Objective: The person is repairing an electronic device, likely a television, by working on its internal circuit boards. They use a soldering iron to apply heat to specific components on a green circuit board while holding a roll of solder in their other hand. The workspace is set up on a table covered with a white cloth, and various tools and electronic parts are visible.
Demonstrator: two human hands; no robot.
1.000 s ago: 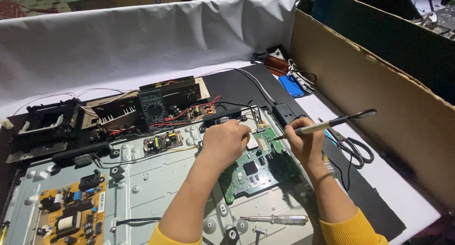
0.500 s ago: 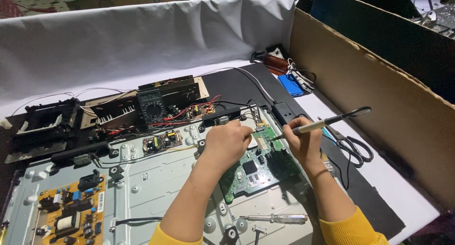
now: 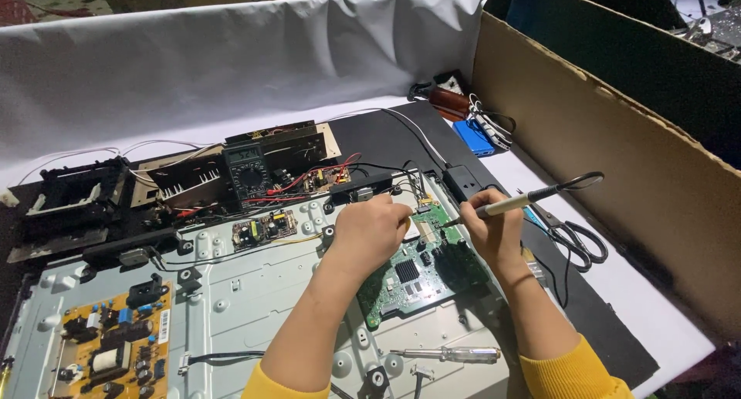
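Note:
A green circuit board (image 3: 413, 274) lies on the grey metal back panel (image 3: 255, 291) of an opened flat screen. My left hand (image 3: 370, 231) rests curled on the board's upper left part, fingers closed near its top edge; whether it pinches anything I cannot tell. My right hand (image 3: 488, 228) grips a soldering iron (image 3: 515, 203) like a pen, its tip pointing left at the board's top edge beside my left fingers. The iron's black cord loops off to the right.
A screwdriver (image 3: 448, 354) lies on the panel below the board. An orange power board (image 3: 112, 346) sits at lower left, a multimeter (image 3: 247, 174) and dark parts behind. Scissors (image 3: 575, 238) lie right of my hand, next to a tall cardboard wall (image 3: 617, 144).
Both hands hold nearly the same pose; the soldering iron's tip has edged slightly toward the board's top edge.

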